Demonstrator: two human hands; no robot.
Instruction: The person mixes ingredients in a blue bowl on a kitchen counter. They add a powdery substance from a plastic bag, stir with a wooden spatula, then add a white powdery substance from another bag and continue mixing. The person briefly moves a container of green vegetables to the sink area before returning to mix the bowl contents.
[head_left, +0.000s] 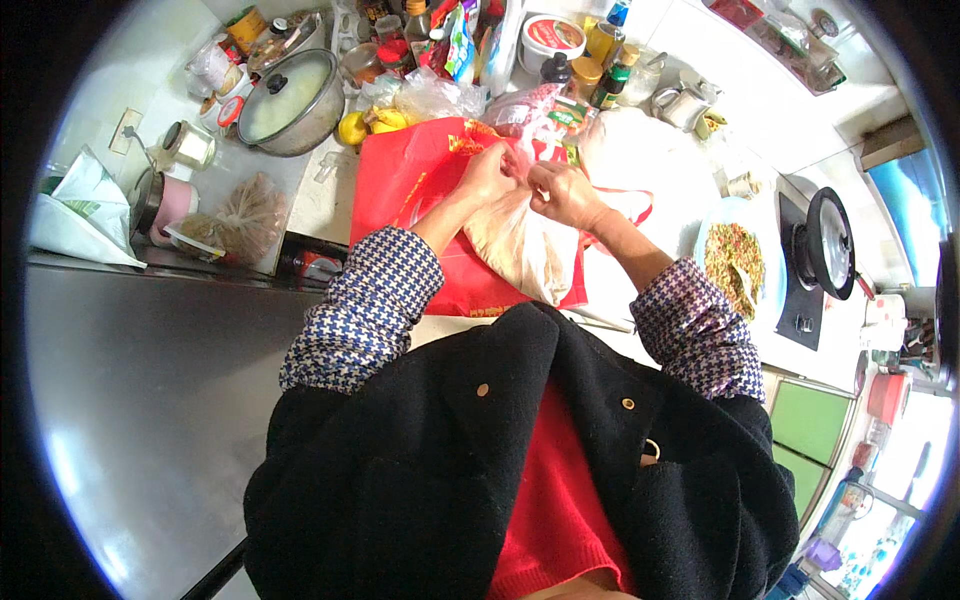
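A clear plastic bag (525, 244) with pale beige contents lies on a red paper shopping bag (397, 172) on the counter. My left hand (489, 174) grips the gathered neck of the plastic bag from the left. From the right, my right hand (564, 193) pinches the same neck, its fingers curled close to the left hand. Thin, twisted plastic stands up between and beyond the two hands. What the bag holds is blurred by the plastic, so I cannot tell its exact kind.
A lidded pot (289, 101), bananas (388, 118), bottles and food packets crowd the back. On the right are a basin of chopped filling (731, 262) and a lidded pan (829, 244) on a gas stove. A steel surface (165, 390) lies at the left.
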